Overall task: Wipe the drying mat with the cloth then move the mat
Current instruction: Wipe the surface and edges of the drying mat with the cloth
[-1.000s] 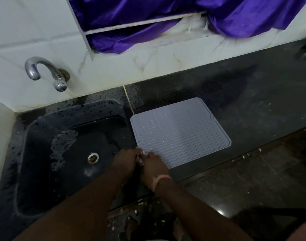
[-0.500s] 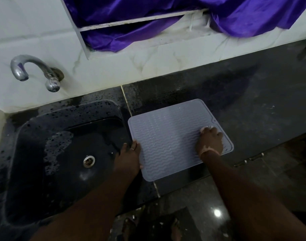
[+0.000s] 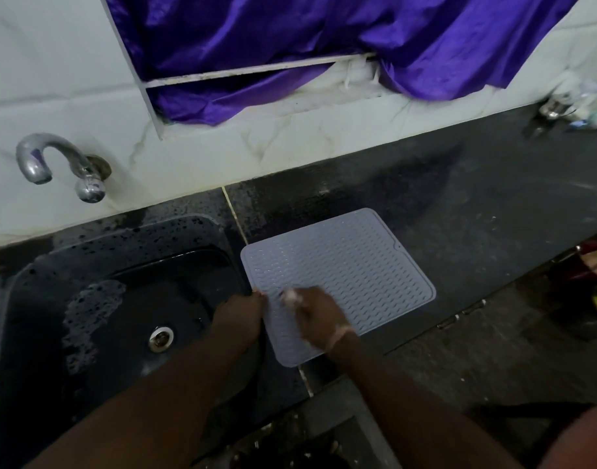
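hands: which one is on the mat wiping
The right hand, on the mat holding a pale cloth; the left hand only holds the mat's sink-side edge.

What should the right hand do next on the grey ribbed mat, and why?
Probably sweep away from the sink, across the far and right part of the grey ribbed silicone drying mat. The right hand, with a pale cloth barely showing at its fingers, sits at the near left corner, while the left hand steadies the mat's sink-side edge.

Drying mat (image 3: 344,275) on countertop (image 3: 476,211) right of sink (image 3: 114,299), tap (image 3: 60,164) behind sink.
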The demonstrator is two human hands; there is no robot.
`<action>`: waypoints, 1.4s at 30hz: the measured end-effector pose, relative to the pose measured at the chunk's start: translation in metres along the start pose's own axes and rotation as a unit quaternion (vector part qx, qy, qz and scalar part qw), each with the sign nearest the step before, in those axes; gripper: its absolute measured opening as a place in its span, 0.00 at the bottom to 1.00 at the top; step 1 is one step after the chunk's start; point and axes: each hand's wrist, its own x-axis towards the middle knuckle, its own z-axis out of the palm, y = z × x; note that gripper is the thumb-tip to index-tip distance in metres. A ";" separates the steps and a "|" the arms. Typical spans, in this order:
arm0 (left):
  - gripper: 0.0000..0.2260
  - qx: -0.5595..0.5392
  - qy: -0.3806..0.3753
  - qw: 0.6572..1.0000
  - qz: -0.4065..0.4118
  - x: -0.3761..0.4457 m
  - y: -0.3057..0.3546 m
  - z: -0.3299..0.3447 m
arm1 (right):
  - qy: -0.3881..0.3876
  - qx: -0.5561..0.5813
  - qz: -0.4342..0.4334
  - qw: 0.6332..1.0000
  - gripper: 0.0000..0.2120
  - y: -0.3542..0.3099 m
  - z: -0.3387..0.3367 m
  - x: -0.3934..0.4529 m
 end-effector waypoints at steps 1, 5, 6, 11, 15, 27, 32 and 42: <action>0.16 -0.013 -0.003 1.000 -0.008 0.001 0.000 -0.003 | 0.028 0.059 0.048 0.997 0.12 0.009 -0.020 0.006; 0.16 -0.077 0.042 0.996 -0.035 0.010 0.001 -0.012 | 0.116 0.154 0.208 0.959 0.15 0.064 -0.094 0.030; 0.18 -0.085 0.049 0.995 -0.037 0.013 0.002 -0.012 | 0.135 0.150 0.230 0.952 0.17 0.078 -0.107 0.037; 0.27 -0.098 -0.001 0.992 -0.082 0.030 0.005 -0.010 | 0.150 0.017 0.268 0.951 0.26 0.117 -0.130 0.087; 0.30 -0.091 -0.026 0.991 -0.098 0.038 0.003 -0.001 | 0.051 -0.191 0.220 0.955 0.21 0.116 -0.096 0.097; 0.20 -0.142 0.001 0.985 -0.099 0.042 0.000 -0.003 | -0.103 -0.141 -0.036 0.984 0.21 -0.036 0.035 0.041; 0.19 -0.125 0.033 0.986 -0.101 0.044 -0.003 -0.012 | 0.031 -0.014 0.046 0.998 0.13 0.015 -0.044 0.078; 0.35 -0.140 -0.008 0.982 -0.124 0.077 -0.010 0.000 | 0.075 -0.190 0.231 0.951 0.23 0.081 -0.071 0.131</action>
